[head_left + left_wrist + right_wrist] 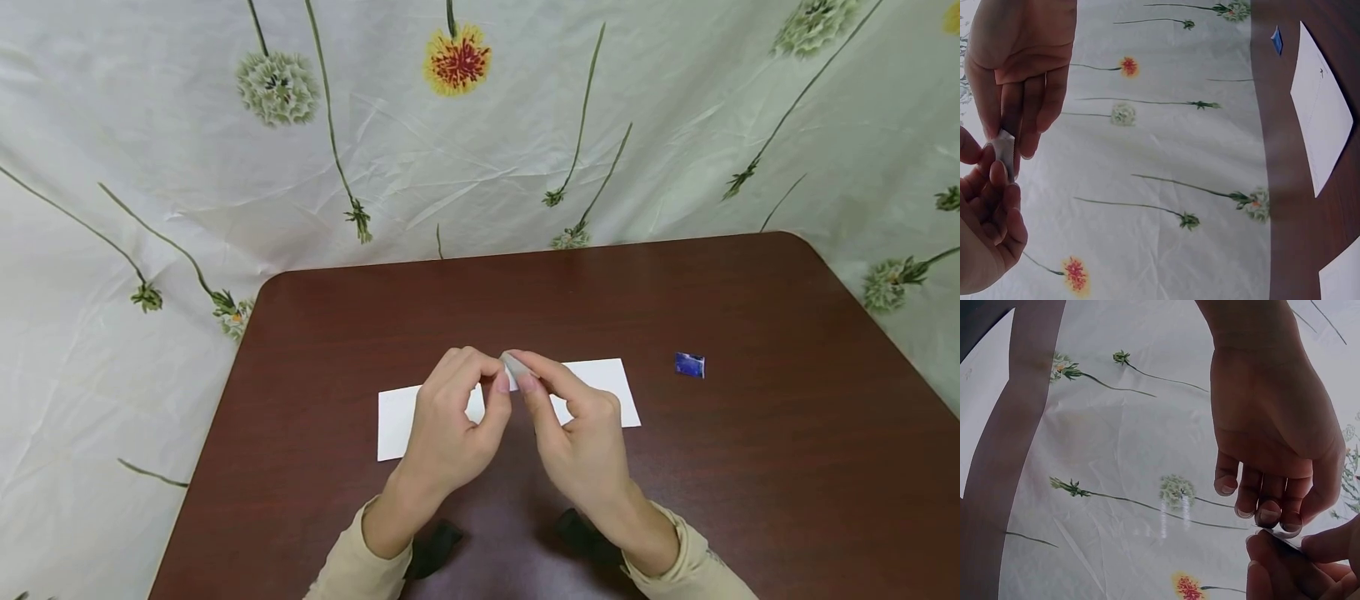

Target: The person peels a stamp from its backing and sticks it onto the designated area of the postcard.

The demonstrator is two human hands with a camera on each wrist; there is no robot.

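Note:
My left hand [453, 421] and right hand [581, 429] meet above the middle of the table, fingertips almost together. Between them is a small pale grey folded piece [516, 365], perhaps paper or a wrapper; its kind is unclear. My right thumb and forefinger pinch it, and the left thumb and forefinger grip its left end. In the left wrist view the piece [1004, 149] looks flat and narrow, partly covered by fingers. Below the hands lie two white sheets, the left sheet [393, 421] and the right sheet [603, 387], both partly hidden by the hands.
A small blue packet [690, 365] lies on the dark red-brown table [787, 467], right of the sheets. Dark straps or blocks [435, 548] sit beneath both wrists. Behind the table hangs a pale cloth [480, 167] with printed flowers.

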